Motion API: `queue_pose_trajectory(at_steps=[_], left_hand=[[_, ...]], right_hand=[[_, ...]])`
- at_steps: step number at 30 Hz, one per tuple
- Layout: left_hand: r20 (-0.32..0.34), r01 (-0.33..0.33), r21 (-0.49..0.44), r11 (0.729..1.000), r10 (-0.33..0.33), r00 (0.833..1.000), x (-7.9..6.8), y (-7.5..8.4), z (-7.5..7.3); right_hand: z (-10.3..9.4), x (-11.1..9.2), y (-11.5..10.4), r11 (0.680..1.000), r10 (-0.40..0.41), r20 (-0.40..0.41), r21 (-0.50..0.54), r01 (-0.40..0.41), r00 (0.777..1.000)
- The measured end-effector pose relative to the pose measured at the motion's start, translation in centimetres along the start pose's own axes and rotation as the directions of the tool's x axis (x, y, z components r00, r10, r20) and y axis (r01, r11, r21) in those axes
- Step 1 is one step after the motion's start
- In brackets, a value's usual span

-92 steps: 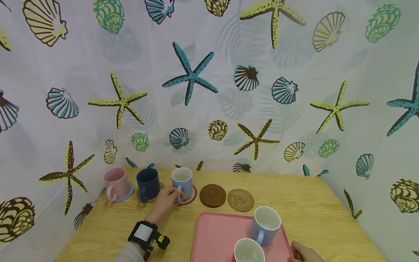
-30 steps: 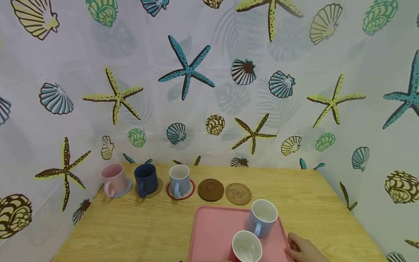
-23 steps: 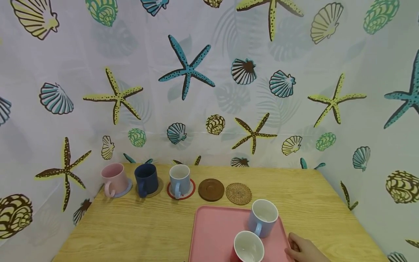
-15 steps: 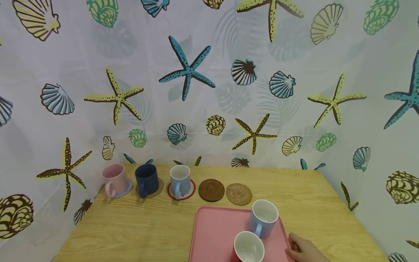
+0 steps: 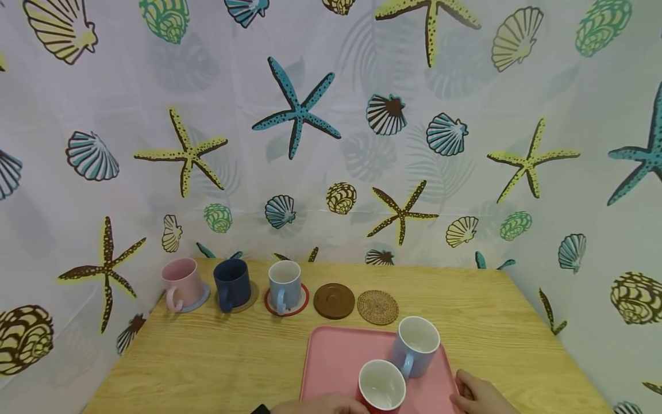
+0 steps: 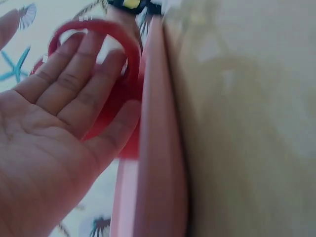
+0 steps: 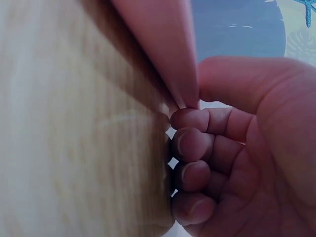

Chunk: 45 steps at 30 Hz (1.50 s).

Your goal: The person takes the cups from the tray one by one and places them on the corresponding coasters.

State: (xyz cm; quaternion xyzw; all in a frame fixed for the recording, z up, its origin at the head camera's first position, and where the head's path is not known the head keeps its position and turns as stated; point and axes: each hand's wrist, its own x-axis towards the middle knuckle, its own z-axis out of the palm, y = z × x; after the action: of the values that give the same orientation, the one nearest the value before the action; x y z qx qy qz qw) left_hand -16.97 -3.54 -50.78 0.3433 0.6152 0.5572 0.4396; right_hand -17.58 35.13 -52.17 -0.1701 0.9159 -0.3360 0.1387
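A red mug (image 5: 381, 386) with a white inside stands on the pink tray (image 5: 331, 356). My left hand (image 5: 323, 404) is at its left side in the head view. The left wrist view shows the fingers of my left hand (image 6: 74, 94) at the red handle (image 6: 129, 47), fingertips inside its loop; the thumb is mostly out of frame. My right hand (image 5: 478, 394) holds the tray's right edge. In the right wrist view its thumb and forefinger pinch the tray rim (image 7: 170, 54), the other fingers curled. A light blue mug (image 5: 415, 348) stands behind the red one.
Along the back of the wooden table (image 5: 207, 368) stand a pink mug (image 5: 182, 282), a dark blue mug (image 5: 233, 284) and a light blue mug (image 5: 285, 284), each on a coaster. Right of them lie a brown wooden coaster (image 5: 334, 301) and a woven coaster (image 5: 377, 307).
My left hand has left the back light blue mug, gone out of the head view, and come back beside the red mug. The red mug has shifted slightly left. My right hand stays at the tray.
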Motion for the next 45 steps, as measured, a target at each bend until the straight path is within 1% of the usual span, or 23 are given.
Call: queue_pose_trajectory(at_steps=[2,4,6,8,11,15,18,22,25,26,27,30,31,33,36,37,40,42,43,45], left_hand=[[-0.029,-0.006,0.016,1.000,0.007,1.000,-0.4,0.0,-0.4],[-0.067,-0.013,0.031,0.999,0.015,0.998,-1.1,-0.1,-1.2],[-0.088,-0.028,0.043,0.999,0.032,0.996,-1.6,-0.3,-2.0],[-0.093,-0.035,0.050,0.998,0.039,0.995,-2.0,-0.4,-2.6],[-0.107,-0.019,0.026,0.999,0.022,0.994,-2.7,-0.4,-3.5],[-0.163,-0.026,-0.027,0.999,0.022,0.986,-3.3,-0.4,-4.3],[-0.207,-0.057,-0.046,0.997,0.046,0.977,-3.5,-0.4,-4.7],[-0.270,-0.071,-0.018,0.997,0.064,0.961,-3.5,-0.4,-4.9],[-0.318,-0.077,-0.014,0.997,0.069,0.946,-3.3,-0.4,-5.0],[-0.335,-0.082,-0.024,0.996,0.069,0.940,-3.2,-0.3,-5.0],[-0.357,-0.087,-0.015,0.996,0.076,0.931,-3.1,-0.2,-5.0],[-0.439,-0.090,-0.012,0.996,0.076,0.895,-2.8,0.4,-5.3],[-0.471,-0.087,-0.012,0.996,0.071,0.879,-2.7,0.7,-5.5],[-0.533,-0.079,0.001,0.997,0.067,0.843,-2.5,1.3,-6.0],[-0.617,-0.100,-0.004,0.995,0.076,0.783,-1.8,2.1,-7.0],[-0.645,-0.116,0.001,0.993,0.089,0.759,-1.5,2.3,-7.4],[-0.721,-0.160,0.030,0.987,0.133,0.680,-0.6,3.0,-8.2],[-0.768,-0.177,0.046,0.983,0.149,0.623,0.1,3.3,-8.6],[-0.792,-0.183,0.051,0.982,0.151,0.592,0.4,3.4,-8.8],[-0.833,-0.181,0.053,0.982,0.144,0.535,1.1,3.5,-9.1]], right_hand=[[0.0,0.0,0.0,1.000,-0.007,-0.001,0.007,0.007,1.000],[0.0,0.0,0.0,1.000,0.001,0.001,0.013,-0.001,1.000],[0.0,0.0,0.2,1.000,0.016,0.005,0.017,-0.016,1.000],[0.0,-0.1,0.3,0.999,0.034,0.012,0.023,-0.034,0.999],[0.0,0.0,0.4,0.999,0.027,0.014,0.028,-0.027,1.000],[0.1,0.0,0.5,1.000,-0.003,0.010,0.031,0.002,1.000],[0.1,-0.1,0.6,0.999,-0.019,0.012,0.042,0.018,1.000],[0.0,-0.2,0.6,0.998,-0.020,0.019,0.067,0.019,1.000],[0.0,-0.2,0.5,0.998,-0.011,0.019,0.066,0.009,1.000],[0.0,-0.2,0.5,0.998,-0.009,0.018,0.063,0.008,1.000],[0.0,-0.2,0.5,0.998,-0.012,0.018,0.061,0.011,1.000],[-0.1,-0.1,0.5,0.998,-0.025,0.018,0.060,0.024,1.000],[0.0,-0.1,0.5,0.998,-0.028,0.019,0.063,0.026,0.999],[0.0,-0.1,0.5,0.997,-0.036,0.019,0.064,0.035,0.999],[0.0,-0.1,0.4,0.997,-0.035,0.018,0.066,0.034,0.999],[0.0,-0.1,0.3,0.997,-0.037,0.015,0.062,0.036,0.999],[0.0,0.0,0.2,0.998,-0.037,0.012,0.058,0.037,0.999],[0.0,0.0,0.2,0.998,-0.034,0.014,0.061,0.033,0.999],[0.0,0.0,0.2,0.997,-0.031,0.017,0.065,0.029,0.999],[0.0,0.0,0.2,0.997,-0.021,0.021,0.072,0.019,1.000]])
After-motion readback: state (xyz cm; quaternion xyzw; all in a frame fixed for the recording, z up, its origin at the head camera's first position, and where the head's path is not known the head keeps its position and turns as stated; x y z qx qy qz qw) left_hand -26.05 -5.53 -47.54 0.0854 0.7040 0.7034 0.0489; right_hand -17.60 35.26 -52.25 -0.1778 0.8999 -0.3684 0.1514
